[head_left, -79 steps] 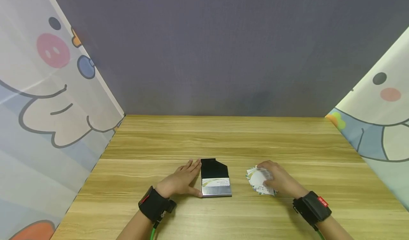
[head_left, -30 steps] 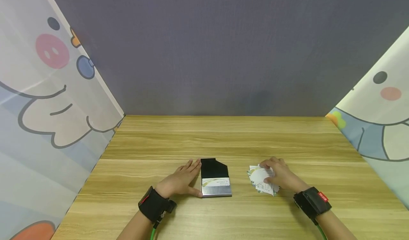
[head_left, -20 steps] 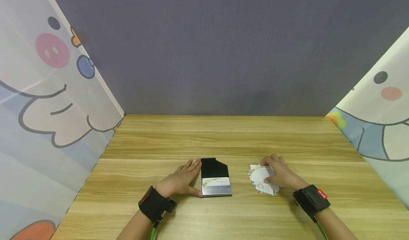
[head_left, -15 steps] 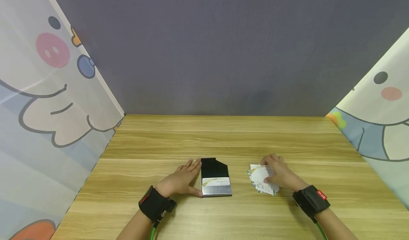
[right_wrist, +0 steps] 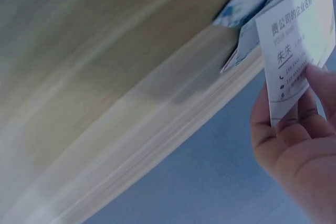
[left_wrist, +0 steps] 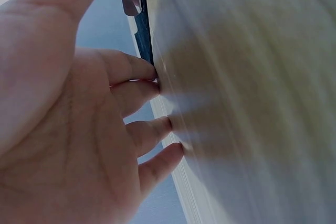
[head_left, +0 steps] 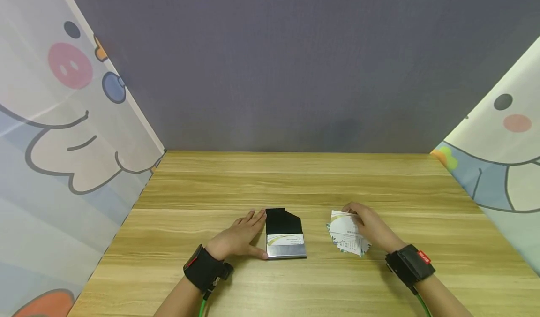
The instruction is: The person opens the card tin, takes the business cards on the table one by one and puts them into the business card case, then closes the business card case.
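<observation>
My left hand rests on the wood with fingers spread straight, fingertips and thumb at the left edge of a business card case. The case lies with its black lid folded back, and a white card shows in its silver pocket. To the right, my right hand pinches one white business card between thumb and fingers. In the right wrist view that business card stands tilted above the others, its printed side showing. Beneath it lies a loose fanned pile of cards with leaf-patterned edges, partly hidden.
The wooden table runs back to a dark grey panel. Cartoon-printed curtains border both sides. Each wrist wears a black strap with a green cable.
My right hand has slid a little away and to the right, then taken the top business card from the pile and lifted it. The left hand and the case stay put.
</observation>
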A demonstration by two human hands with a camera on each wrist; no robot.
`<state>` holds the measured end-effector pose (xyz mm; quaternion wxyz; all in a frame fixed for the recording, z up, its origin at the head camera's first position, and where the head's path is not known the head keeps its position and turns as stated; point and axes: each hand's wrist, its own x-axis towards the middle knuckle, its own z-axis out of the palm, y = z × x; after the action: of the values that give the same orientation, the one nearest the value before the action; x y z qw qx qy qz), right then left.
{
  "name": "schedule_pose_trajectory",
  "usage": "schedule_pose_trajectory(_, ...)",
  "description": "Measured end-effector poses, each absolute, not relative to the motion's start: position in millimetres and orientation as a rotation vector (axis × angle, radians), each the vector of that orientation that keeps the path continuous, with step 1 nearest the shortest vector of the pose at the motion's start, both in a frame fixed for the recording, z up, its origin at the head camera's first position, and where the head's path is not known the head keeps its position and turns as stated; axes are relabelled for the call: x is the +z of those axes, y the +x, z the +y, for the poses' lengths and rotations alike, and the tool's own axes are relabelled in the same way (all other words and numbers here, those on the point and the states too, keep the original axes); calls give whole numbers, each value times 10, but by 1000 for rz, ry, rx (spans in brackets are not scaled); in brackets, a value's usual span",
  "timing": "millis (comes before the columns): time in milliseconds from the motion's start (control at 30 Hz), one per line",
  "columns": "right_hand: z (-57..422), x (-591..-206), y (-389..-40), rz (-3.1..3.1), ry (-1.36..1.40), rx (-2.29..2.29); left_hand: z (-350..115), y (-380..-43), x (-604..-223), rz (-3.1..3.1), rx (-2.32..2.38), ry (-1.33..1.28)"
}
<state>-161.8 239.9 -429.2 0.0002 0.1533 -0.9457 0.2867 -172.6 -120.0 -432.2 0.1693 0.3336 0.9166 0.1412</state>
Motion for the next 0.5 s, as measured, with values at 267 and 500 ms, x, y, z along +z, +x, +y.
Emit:
schedule_pose_trajectory(267,2303,-4269,-1643,-2882,464,904,-1195,-1721,-4304,2599,405,942)
schedule_pose_trajectory(500,2114,-4237,-1669,-2794,548,852,-1191,-1722,-4311,2600,399,940)
